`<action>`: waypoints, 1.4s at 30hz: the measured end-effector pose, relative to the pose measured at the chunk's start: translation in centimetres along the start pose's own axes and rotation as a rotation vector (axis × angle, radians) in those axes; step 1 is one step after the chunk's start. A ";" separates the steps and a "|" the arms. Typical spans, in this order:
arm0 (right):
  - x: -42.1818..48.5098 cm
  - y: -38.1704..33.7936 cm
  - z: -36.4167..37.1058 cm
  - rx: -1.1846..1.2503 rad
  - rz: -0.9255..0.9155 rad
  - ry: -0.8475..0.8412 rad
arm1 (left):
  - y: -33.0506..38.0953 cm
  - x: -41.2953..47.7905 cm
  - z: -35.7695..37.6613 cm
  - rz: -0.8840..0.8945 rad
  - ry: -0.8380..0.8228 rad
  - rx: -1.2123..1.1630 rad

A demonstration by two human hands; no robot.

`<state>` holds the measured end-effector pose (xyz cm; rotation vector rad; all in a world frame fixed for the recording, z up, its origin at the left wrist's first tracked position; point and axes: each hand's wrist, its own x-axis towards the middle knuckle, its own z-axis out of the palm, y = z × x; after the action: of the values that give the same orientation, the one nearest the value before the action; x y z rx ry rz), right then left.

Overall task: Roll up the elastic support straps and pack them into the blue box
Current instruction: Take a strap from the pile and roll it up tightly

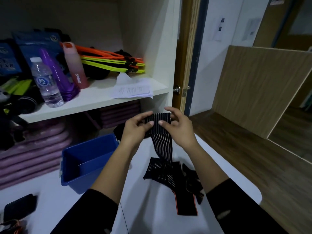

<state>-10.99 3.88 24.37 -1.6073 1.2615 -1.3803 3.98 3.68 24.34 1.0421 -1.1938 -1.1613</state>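
We see the box [87, 159] on the table [152, 208], left of the strap [162, 144]; bottles [47, 81] stand on the shelf [94, 100] behind.

"SPORT" pink bottle [76, 70] ("K2" water bottle [46, 80])

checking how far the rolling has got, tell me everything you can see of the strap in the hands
The strap is black elastic with thin pale lengthwise stripes. Its top end looks wound into a flat roll, held level above the white tabletop by the left hand and right hand, thumbs on the near face. The loose tail hangs down, twists and lies on the tabletop among other dark straps; its far end cannot be told apart.
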 end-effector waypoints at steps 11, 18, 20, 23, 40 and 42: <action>0.1 -3.1 5.2 0.187 0.080 -0.319 | 2.7 -3.5 -6.3 0.028 0.131 0.018; -2.7 -4.0 13.4 0.179 0.136 -0.569 | 1.9 -9.0 -14.0 -0.082 0.373 0.008; -3.4 -4.5 15.9 0.189 0.135 -0.632 | 2.0 -10.7 -16.2 -0.093 0.432 0.016; -4.3 -5.3 19.4 0.245 0.140 -0.736 | 2.6 -12.8 -19.5 -0.060 0.489 0.008; -1.1 -10.8 35.5 0.208 -0.176 -0.719 | 7.5 -11.0 -32.7 0.137 0.572 0.382; -1.5 -10.5 35.4 0.204 -0.181 -0.715 | 6.8 -11.4 -32.7 0.146 0.570 0.349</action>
<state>25.90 4.99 25.62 -1.8564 0.5475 -0.8569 37.08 15.63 26.35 1.4046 -1.0032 -0.4903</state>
